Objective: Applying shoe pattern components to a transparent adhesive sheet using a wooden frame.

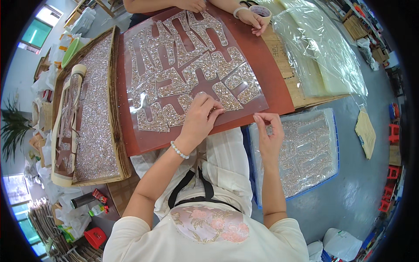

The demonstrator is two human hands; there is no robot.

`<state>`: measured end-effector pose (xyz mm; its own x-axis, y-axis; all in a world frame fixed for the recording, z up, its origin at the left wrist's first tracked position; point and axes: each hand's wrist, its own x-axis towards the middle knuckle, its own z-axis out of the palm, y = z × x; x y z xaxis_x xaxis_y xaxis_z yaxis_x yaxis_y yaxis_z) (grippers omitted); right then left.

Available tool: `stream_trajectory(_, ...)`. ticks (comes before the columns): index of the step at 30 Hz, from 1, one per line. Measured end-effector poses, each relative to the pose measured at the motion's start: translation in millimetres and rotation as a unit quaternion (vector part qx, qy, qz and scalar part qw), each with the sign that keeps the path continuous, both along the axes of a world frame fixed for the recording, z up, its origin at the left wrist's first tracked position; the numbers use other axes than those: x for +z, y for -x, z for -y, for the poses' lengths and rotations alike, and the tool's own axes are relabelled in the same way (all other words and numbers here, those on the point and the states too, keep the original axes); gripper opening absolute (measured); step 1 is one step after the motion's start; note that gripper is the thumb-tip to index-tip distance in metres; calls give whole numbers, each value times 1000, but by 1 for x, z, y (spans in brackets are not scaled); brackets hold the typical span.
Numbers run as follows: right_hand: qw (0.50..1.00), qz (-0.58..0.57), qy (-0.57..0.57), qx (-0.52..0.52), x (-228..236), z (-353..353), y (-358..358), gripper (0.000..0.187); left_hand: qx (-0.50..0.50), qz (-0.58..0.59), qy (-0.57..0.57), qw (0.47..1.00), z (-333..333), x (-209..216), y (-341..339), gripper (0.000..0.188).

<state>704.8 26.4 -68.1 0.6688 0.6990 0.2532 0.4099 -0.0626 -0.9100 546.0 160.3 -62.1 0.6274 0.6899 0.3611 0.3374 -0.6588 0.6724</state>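
Observation:
A transparent sheet [205,81] with glittery, rhinestone-like cut-out shapes lies on a reddish-brown board [279,98] in front of me. My left hand [200,115], with a beaded bracelet on its wrist, rests over the sheet's near edge. Its thumb and fingers are pinched together by a glittery piece, and what lies between them is too small to make out. At the board's near right edge is my right hand [269,133], raised with thumb and forefinger closed together; anything in that pinch cannot be made out.
At left, a wooden tray [115,100] holds loose glitter stones and a frame-like strip [65,131]. Another person's hands [253,21] are at the board's far side, near a tape roll [262,12]. Plastic sheets [321,52] lie right; a blue-edged tray [337,144] of glittery sheets sits lower.

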Motion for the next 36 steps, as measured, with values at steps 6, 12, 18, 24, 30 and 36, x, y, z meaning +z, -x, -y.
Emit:
stream_trajectory(6,1000,17,-9,-18,4,-17,-21,9,-47,30,-1,998,-8,-1,-54,11)
stream_trajectory(12,998,16,-33,-46,4,-17,-42,9,-96,23,-11,995,-13,-1,-99,10)
stream_trajectory(18,999,3,6,-53,2,-26,-60,8,-103,10,-34,994,-20,-5,-129,9)
stream_trajectory(24,997,-13,12,-70,-1,-33,-75,8,-121,4,-78,990,-21,-10,-144,8)
stream_trajectory(30,995,76,12,-57,-5,-40,-79,12,-103,6,-61,993,-10,-9,-135,10)
stream_trajectory(36,982,175,63,-32,-11,-47,-63,19,-53,30,-41,997,-17,4,-98,10)
